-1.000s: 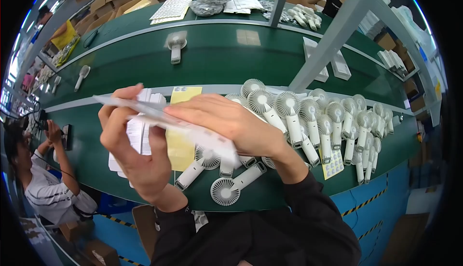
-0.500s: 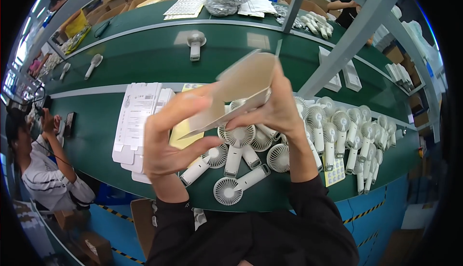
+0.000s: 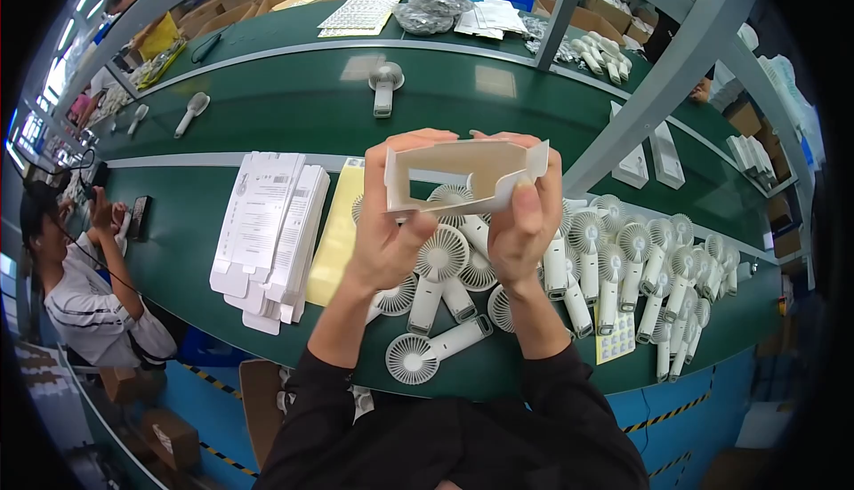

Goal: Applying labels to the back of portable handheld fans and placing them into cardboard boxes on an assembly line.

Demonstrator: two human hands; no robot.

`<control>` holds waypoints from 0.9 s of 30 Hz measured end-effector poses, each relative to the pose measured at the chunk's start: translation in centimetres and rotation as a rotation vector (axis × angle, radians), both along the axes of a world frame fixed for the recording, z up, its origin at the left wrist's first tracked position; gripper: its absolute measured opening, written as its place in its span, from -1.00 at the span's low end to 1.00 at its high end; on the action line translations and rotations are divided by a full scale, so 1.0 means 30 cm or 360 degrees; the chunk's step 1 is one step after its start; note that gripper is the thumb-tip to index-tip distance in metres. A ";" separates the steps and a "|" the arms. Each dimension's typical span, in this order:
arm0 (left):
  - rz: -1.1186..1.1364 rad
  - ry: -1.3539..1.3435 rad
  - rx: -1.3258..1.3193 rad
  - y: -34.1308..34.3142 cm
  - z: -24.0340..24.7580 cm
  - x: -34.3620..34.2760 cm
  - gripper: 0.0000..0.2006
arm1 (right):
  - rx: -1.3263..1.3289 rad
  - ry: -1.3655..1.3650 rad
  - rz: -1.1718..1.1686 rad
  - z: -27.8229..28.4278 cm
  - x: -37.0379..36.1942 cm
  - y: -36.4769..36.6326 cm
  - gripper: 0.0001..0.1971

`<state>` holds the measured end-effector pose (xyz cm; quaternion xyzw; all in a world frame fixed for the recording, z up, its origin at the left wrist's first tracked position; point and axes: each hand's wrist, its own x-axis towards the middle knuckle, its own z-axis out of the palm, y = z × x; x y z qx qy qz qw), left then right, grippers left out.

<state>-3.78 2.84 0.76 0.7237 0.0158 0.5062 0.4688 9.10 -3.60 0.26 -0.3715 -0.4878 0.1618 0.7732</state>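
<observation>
Holding the white carton (image 3: 495, 168) up in front, left hand's (image 3: 382, 232) and right hand's (image 3: 523, 236) fingers clamped on its opposite ends, above a spread of white handheld fans (image 3: 440, 254) on the green counter (image 3: 178, 214). Carton looked flat a second ago and slanted half a second ago; now opened into a rectangular tube, fans visible through it. Left of the hands, stacked flat printed cartons (image 3: 271, 223) sit beside a yellow sheet (image 3: 334, 232), no longer blocked by hands; beyond the metal rail (image 3: 169, 160), lone fan (image 3: 383, 97) stays put.
</observation>
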 end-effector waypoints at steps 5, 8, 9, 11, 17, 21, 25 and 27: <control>0.0501 -0.0257 -0.0206 -0.042 -0.019 0.080 -0.66 | 0.0308 -0.0109 -0.0137 -0.026 -0.011 0.034 -0.69; 0.0630 -0.0237 -0.0303 -0.040 -0.007 0.092 -0.71 | 0.0404 -0.0105 -0.0188 -0.038 -0.024 0.045 -0.69; 0.0601 -0.0281 -0.0329 -0.034 -0.011 0.090 -0.71 | 0.0409 -0.0323 -0.0199 -0.038 -0.004 0.042 -0.68; 0.0576 -0.0318 -0.0358 -0.028 -0.010 0.085 -0.70 | 0.0534 -0.0637 -0.0307 -0.075 0.031 0.058 -0.64; 0.0961 -0.0266 0.0073 0.026 -0.027 0.105 -0.40 | 0.0383 -0.0961 -0.0542 -0.054 0.054 0.055 -0.45; 0.0845 -0.0344 0.0502 0.058 -0.050 0.082 -0.56 | 0.0373 -0.1010 -0.0390 -0.025 0.052 0.043 -0.53; 0.0930 -0.0241 0.0610 0.070 -0.038 0.060 -0.65 | 0.0408 -0.1066 -0.0256 0.016 0.071 0.020 -0.77; 0.0943 -0.0251 0.0555 0.061 -0.038 0.055 -0.69 | 0.0286 -0.1110 -0.0084 0.037 0.094 -0.007 -0.71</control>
